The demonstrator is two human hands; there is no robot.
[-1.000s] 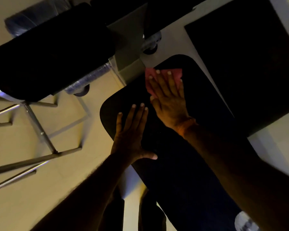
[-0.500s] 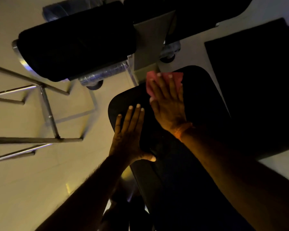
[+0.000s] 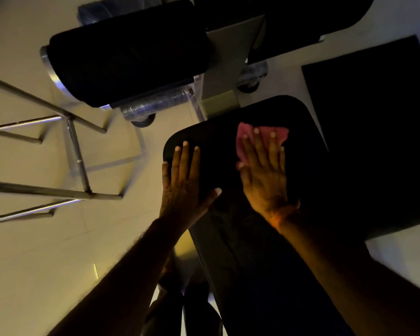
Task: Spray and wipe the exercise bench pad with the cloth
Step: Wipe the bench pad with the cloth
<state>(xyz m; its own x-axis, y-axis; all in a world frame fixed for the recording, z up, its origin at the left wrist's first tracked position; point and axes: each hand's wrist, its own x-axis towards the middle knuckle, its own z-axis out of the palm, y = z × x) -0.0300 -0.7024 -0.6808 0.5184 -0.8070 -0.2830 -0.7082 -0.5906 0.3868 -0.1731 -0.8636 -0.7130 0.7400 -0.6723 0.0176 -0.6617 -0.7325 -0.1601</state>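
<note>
Head view: right hand (image 3: 264, 175), flat on pink cloth (image 3: 262, 139), has slid right across the bench pad (image 3: 228, 132); left hand (image 3: 182, 183) stays spread flat, bracing; wiping continues.

Gym/workout room, dim light: my black padded bench pad (image 3: 228, 132) near center, 2nd padded bench (image 3: 129, 54) far left, steel tube frame (image 3: 78, 154) left, pale tile floor (image 3: 34, 263).

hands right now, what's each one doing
Left hand: open, flat on the bench pad, holding nothing.
Right hand: open, pressing the pink cloth flat.
</note>
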